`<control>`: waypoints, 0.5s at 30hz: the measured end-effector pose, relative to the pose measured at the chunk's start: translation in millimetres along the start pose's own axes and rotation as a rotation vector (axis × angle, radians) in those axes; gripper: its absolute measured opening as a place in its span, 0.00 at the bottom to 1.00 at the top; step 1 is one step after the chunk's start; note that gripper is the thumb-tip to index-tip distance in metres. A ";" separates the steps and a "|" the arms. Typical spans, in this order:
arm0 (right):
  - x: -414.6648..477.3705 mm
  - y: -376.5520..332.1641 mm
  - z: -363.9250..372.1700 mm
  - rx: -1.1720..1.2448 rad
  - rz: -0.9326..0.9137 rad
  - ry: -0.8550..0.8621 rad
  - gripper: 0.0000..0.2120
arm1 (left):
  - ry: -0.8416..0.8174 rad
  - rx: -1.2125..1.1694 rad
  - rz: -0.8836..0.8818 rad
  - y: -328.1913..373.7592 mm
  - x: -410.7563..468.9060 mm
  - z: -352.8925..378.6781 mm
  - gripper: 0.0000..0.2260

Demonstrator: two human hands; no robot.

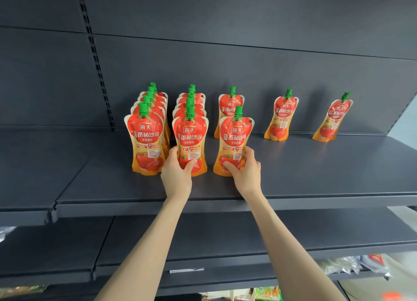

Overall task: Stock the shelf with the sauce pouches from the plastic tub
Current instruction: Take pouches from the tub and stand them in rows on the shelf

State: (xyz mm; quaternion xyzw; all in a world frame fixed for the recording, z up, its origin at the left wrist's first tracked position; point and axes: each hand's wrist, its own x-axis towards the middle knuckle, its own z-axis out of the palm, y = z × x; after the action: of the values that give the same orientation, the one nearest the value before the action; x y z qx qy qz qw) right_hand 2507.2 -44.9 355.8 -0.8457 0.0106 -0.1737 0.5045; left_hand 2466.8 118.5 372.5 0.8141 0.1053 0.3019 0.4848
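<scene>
Both hands are up on the dark shelf. The left hand is wrapped round the lower half of a red-and-orange sauce pouch, thumb across the tomato picture and fingers tucked behind. That pouch stands upright at the head of the second row out from the slotted upright. The right hand grips a second pouch the same way, thumb low on the front, fingers curled round its far edge. It stands in the third row out from the slotted upright, well forward of a lone pouch by the back panel. Both held pouches look to be sitting on the shelf, though the hands hide part of each base, so I can't be sure. Nearest the slotted upright, a full row of green-capped pouches runs front to back, close-packed, with its front one just beside the left hand. More pouches stand behind the left hand's own. Further out from the upright, a fourth pouch stands alone at the panel, leaning slightly. Farthest from the upright, a fifth pouch tilts plainly. Below, both forearms cross in front of a lower shelf.
</scene>
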 end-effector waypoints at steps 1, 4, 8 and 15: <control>2.0 0.8 1.2 -0.037 0.000 0.015 0.30 | -0.001 0.003 -0.001 -0.1 1.0 0.4 0.21; 8.6 2.3 5.1 -0.099 0.011 0.051 0.31 | -0.005 0.005 0.002 -1.9 1.8 0.6 0.22; 19.4 2.0 10.0 -0.104 0.031 0.055 0.31 | -0.009 -0.001 0.012 -3.4 1.8 1.1 0.22; 45.7 2.6 21.3 -0.078 0.053 0.061 0.28 | -0.004 -0.004 0.004 -6.0 3.6 4.3 0.23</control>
State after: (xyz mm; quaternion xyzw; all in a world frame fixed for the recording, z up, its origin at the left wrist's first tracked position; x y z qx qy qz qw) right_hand 2557.0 -36.9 357.3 -0.8585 0.0550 -0.1853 0.4749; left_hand 2472.9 120.1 367.4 0.8138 0.1021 0.3014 0.4862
